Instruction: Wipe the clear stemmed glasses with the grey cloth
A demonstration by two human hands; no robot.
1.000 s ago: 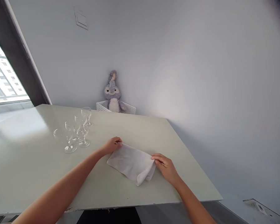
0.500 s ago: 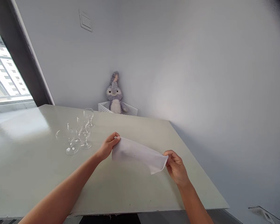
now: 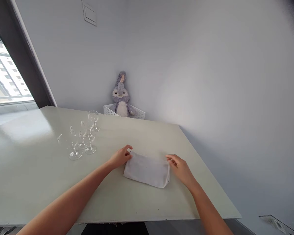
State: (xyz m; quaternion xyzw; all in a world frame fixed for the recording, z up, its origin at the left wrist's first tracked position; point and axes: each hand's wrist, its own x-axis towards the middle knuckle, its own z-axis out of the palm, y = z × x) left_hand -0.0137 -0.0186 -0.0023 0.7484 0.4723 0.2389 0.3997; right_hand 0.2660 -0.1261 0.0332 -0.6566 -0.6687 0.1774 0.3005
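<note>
Cloth (image 3: 147, 170), pale, one: lying on the surface (image 3: 107, 199) between my two hands, spread low, apparently doubled over; layered edges show at its right end.

Left hand (image 3: 121, 157): at the cloth's far left corner, thumb and forefinger parted about it; whether the fingers pinch the fabric I cannot tell.

Right hand (image 3: 181, 169): at the cloth's far right corner, fingers half curled and loose; contact or hold I cannot tell.

Progress, my reading: cloth laid down and mostly flat, so the bulk of the handling looks done. Outstanding: layers at the right end not quite matched, and both hands at the corners, not withdrawn.

Edges and room: near edge of the surface runs on my side of the cloth, with a strip between to work in; the right edge slants past the cloth, beyond my right hand. Glasses (image 3: 90, 150), several, clear, overlapping: left of the cloth and farther off, apart from my left hand; I judge sweeps that way riskiest. Toy (image 3: 122, 107) in white basket (image 3: 108, 111): beyond the cloth, past the far edge.
</note>
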